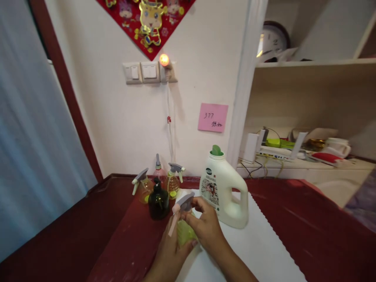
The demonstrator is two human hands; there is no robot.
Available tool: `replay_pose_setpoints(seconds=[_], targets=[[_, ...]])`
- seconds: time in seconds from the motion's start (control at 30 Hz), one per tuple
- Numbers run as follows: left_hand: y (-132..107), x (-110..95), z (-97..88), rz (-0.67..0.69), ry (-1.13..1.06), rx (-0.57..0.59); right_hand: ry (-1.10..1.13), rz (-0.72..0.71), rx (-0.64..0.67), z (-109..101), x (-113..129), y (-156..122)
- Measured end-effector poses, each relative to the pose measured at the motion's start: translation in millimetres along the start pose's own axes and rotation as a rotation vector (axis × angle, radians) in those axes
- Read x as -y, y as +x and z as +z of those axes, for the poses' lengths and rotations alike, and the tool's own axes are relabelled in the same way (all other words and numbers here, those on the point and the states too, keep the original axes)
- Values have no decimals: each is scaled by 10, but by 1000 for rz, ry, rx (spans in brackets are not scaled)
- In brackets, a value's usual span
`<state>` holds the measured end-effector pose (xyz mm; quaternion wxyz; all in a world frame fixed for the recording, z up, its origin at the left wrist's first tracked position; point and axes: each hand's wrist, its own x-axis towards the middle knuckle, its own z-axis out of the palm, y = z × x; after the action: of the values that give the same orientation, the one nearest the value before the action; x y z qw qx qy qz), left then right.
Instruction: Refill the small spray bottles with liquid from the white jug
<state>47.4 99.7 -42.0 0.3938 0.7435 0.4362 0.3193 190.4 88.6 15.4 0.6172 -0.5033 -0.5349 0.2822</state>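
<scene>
My left hand [170, 250] is wrapped round the body of a small green spray bottle [185, 232] held over the white mat [261, 243]. My right hand [205, 223] is closed on the bottle's grey spray head with its pink trigger [182, 205], fingers pinched at the neck. Just behind stands a large white detergent jug [225, 188] with a green cap. To the left of it are a dark round pump bottle [158, 201] and three small amber spray bottles [173, 182].
The dark red tabletop [308, 223] runs to a cream wall with switches [149, 72] and a pink note [213, 117]. At the right, shelves [308, 164] hold a router, cables and clutter. A grey curtain [32, 156] hangs at the left.
</scene>
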Motion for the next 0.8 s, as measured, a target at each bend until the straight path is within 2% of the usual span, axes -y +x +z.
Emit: replay_pose_setpoints(seconds=[0.17,0.27,0.4,0.5,0.57,0.63,0.73,0.8], targets=[[38,9,-10,2,23,-32,-10,9,42,-59,57,8],[58,64,0,49,7,-46,-26,30,88,-143,84,2],[74,163,15,119,-29,-106,-55,45,87,-350,149,21],[76,195,18,119,-53,-108,-120,-33,106,-520,281,80],[74,188,16,122,-64,-103,-238,-145,215,-594,407,142],[73,170,14,133,-73,-115,-397,-250,381,-626,545,225],[78,145,12,120,-82,-117,-621,-327,595,-612,736,379],[85,143,12,115,-95,-117,-734,-361,667,-584,836,480]])
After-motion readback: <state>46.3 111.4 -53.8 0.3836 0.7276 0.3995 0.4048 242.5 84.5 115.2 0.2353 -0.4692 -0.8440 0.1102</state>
